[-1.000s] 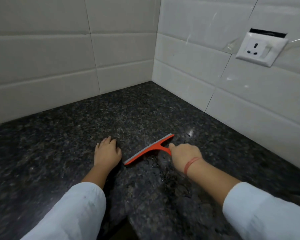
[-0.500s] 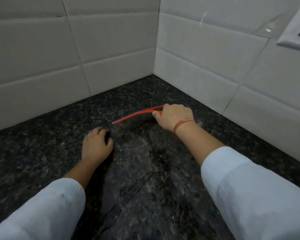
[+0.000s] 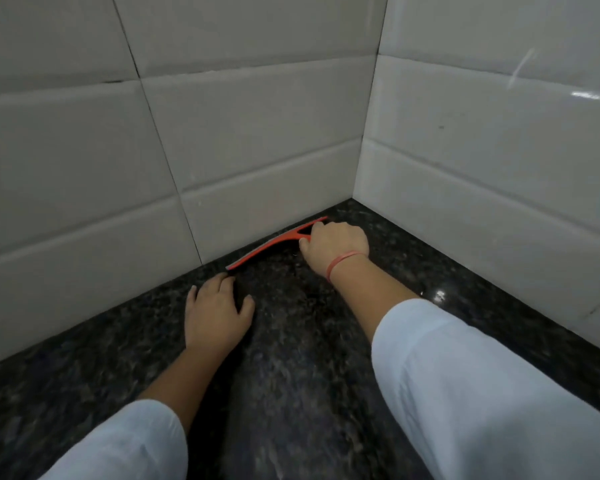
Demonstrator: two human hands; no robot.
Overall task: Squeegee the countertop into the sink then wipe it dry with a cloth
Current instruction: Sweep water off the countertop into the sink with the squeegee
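An orange squeegee [image 3: 271, 244] with a grey rubber blade lies along the foot of the back wall, close to the inner corner of the dark speckled granite countertop [image 3: 309, 358]. My right hand [image 3: 336, 242], with a red band on its wrist, is closed around the squeegee's handle, which it mostly hides. My left hand [image 3: 217, 313] rests flat on the counter with fingers spread, just in front of the blade's left end, holding nothing. Neither a sink nor a cloth is in view.
White tiled walls [image 3: 118, 168] meet at a corner [image 3: 355, 195] behind the squeegee and close off the counter at the back and on the right. A glint of wetness [image 3: 440, 295] shows on the granite right of my right forearm.
My right hand has carried the squeegee away from me, from mid-counter up to the back wall near the corner. My left hand slid forward a little. The wall socket has left the view.
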